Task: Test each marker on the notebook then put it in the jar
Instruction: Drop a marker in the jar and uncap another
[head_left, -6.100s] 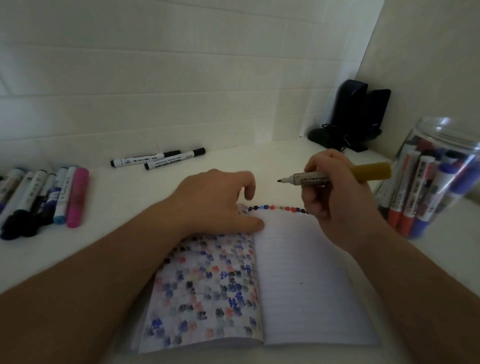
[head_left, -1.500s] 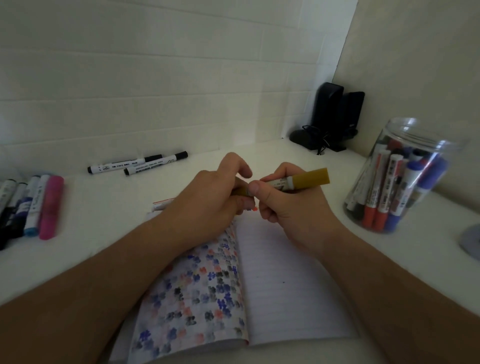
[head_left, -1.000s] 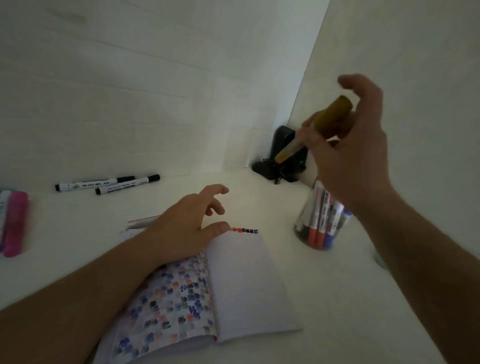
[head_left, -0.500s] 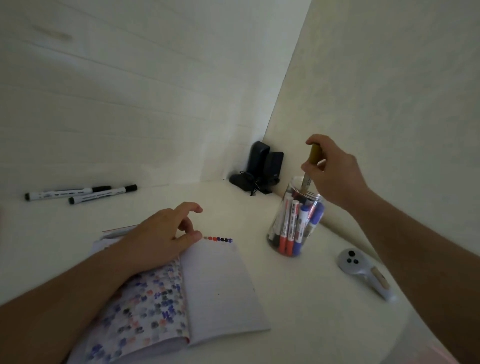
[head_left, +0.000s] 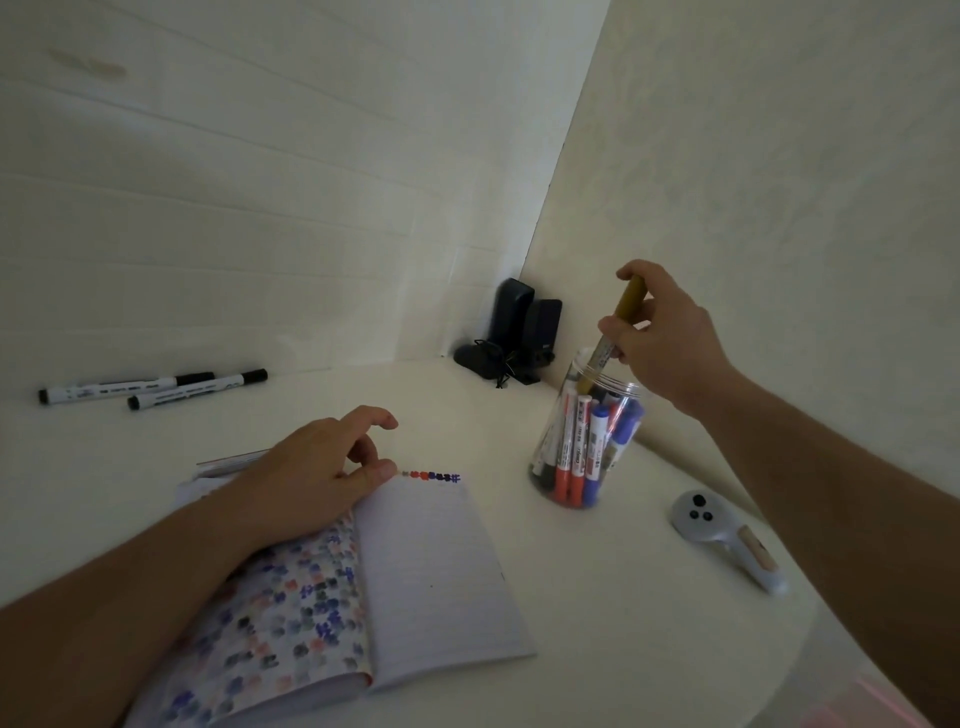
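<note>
An open notebook (head_left: 431, 566) lies on the white table, its left page full of coloured blots and a short row of test marks along the top of the lined right page. My left hand (head_left: 317, 478) rests on the notebook's upper left part, fingers loosely bent. A clear plastic jar (head_left: 587, 441) holding several red, blue and black markers stands to the right. My right hand (head_left: 660, 332) pinches a gold-capped marker (head_left: 615, 325) above the jar, with the marker's lower end inside the jar's mouth.
Two black-capped white markers (head_left: 150, 387) lie by the back wall at the left. Dark speakers (head_left: 519, 327) with cables stand in the corner. A grey handheld controller (head_left: 722, 535) lies right of the jar. The table's rounded edge (head_left: 795, 670) runs at the lower right.
My right hand capped the gold marker, lifted it away from the notebook and carried it right to the jar. It now dips into the jar's mouth. My left hand stays on the notebook.
</note>
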